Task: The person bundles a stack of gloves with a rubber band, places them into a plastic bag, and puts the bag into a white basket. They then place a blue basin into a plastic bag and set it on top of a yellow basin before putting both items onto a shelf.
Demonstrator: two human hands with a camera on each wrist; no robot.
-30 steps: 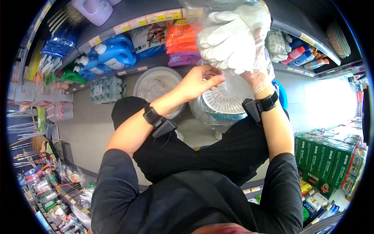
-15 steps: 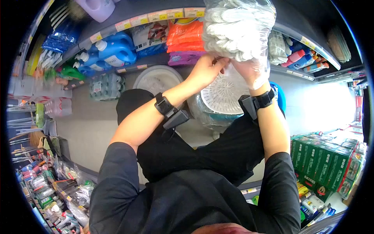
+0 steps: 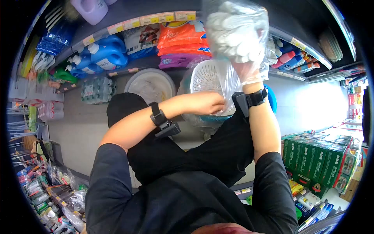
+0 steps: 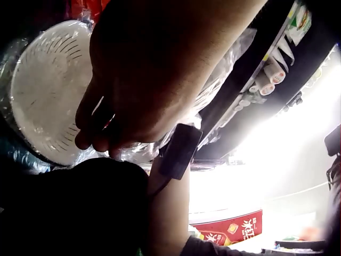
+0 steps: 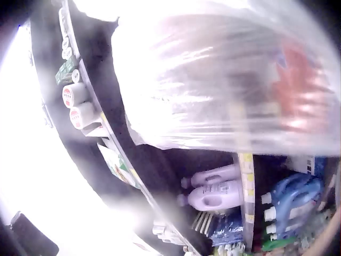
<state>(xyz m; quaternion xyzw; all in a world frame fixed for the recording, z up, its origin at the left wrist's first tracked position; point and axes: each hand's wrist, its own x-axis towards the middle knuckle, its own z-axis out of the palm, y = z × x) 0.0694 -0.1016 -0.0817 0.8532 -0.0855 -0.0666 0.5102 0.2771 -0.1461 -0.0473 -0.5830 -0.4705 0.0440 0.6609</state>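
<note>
A bundle of white gloves (image 3: 233, 35) is inside a clear plastic bag (image 3: 230, 78), raised before the shelf. My right hand (image 3: 248, 72) is in the bag at the lower end of the bundle and holds it up; its fingers are hidden behind the gloves, and plastic hangs around the wrist. My left hand (image 3: 208, 103) is lower and to the left, its curled fingers pinching the bag's edge, with the film stretched taut up to the gloves. In the left wrist view this hand is dark. Bag film (image 5: 202, 80) fills much of the right wrist view.
Below the hands stands a white strainer basket (image 3: 204, 76) wrapped in plastic, beside a pale round tub (image 3: 150, 87). Shelves ahead hold blue jugs (image 3: 107, 56) and orange packs (image 3: 181, 37). Green boxes (image 3: 311, 158) are stacked at the right; shrink-wrapped bottles (image 3: 97, 89) stand left.
My left hand has come down and away from the gloves, drawing the bag's edge with it, so the film is now stretched. The right hand stays with the gloves near the same height.
</note>
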